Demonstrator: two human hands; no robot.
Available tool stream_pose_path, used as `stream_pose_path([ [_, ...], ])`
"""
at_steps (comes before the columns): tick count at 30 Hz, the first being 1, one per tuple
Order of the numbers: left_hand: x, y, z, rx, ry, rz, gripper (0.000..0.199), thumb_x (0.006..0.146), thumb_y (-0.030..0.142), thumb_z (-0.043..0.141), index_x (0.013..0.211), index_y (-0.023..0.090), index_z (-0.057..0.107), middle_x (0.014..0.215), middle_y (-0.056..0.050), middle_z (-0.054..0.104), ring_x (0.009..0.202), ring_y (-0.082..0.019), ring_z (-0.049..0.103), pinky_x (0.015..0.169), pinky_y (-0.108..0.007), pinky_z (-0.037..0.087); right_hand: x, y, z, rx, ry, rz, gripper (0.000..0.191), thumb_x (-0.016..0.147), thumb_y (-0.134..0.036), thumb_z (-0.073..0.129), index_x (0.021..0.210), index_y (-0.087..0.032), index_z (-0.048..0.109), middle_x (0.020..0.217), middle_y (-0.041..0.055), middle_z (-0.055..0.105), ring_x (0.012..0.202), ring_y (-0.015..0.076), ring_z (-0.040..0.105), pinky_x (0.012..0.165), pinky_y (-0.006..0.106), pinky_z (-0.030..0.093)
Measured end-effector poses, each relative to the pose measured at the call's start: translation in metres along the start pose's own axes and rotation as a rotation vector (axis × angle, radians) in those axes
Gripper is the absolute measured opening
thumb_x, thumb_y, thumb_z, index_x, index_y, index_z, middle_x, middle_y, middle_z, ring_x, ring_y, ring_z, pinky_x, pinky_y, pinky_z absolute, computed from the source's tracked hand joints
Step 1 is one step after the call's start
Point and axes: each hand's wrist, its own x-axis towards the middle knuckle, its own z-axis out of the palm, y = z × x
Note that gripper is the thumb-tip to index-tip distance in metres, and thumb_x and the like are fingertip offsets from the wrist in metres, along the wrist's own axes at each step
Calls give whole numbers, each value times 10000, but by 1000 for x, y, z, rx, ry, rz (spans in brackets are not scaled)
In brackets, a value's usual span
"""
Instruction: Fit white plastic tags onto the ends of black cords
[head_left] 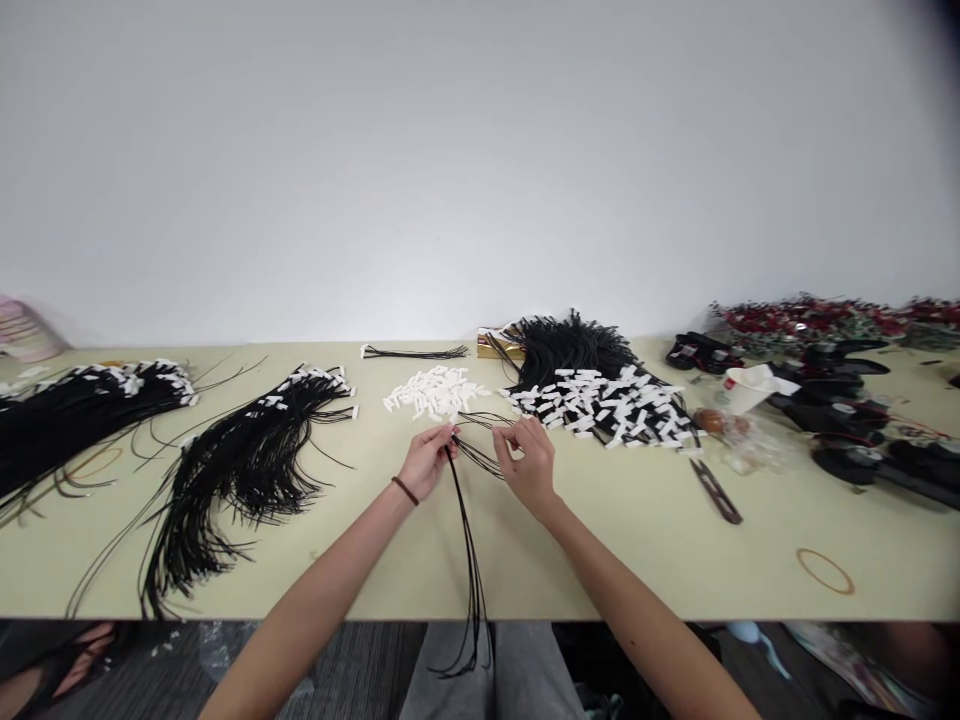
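Near the middle of the table, my left hand (426, 460) is closed on a bundle of thin black wires (466, 540), with something white at the fingertips. The long ends droop over the table's front edge toward the lap. Shorter wires spread from the same grip toward my right hand (527, 455), whose thumb and finger are pinched together. Whatever is inside that pinch is too small to make out. Just beyond both hands lies a heap of small white connectors (435, 390). To its right, a thick pile of black wires (577, 345) ends in many white connectors (600, 405).
Two bundles of black wires (225, 470) with white ends lie at left. Thread snips (716, 492), a rubber band (825, 571), a paper cup (750, 388) and black parts (847, 455) occupy the right. A short wire bundle (412, 352) rests by the wall.
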Motion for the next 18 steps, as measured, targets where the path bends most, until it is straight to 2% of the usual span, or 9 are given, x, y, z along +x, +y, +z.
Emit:
stream_pose_path([
  [18,-6,-1,7,7,-37,46,291,592,358,741,701,98,671,572,-1,548,498,-60,460,512,-212,376,0,0,1,-255,174,-139,179,770,-133,557,663,-204,433,540,-25,394,571,126,367,563,257,331],
])
